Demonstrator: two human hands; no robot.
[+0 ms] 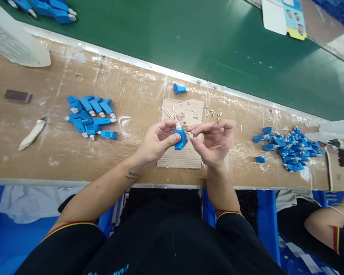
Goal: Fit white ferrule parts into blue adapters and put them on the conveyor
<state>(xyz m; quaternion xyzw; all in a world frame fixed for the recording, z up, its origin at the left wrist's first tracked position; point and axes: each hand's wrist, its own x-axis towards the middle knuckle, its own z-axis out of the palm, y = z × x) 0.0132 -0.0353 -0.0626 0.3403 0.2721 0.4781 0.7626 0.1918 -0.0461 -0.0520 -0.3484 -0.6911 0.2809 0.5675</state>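
Observation:
Between the thumb and fingers of my left hand [159, 140] is a blue plastic part [180, 139] with a white tip pointing up. Just to its right, my right hand [213, 140] pinches a small whitish piece [189, 135] between thumb and index finger, its other fingers raised. Beneath both hands lies a cardboard sheet [179, 158] with thin sticks [168, 112] near its top left corner. Small whitish bits [213, 113] lie right of the sheet. A single blue part [179, 89] rests beyond the sheet's top edge.
Blue parts with white tips [91, 116] are grouped at left, near a wrapped blade-like tool [33, 133] and a dark block [17, 96]. A larger blue pile [296, 149] lies right. Beyond the metal edge runs a green surface [189, 38]. A person's arm [322, 225] shows lower right.

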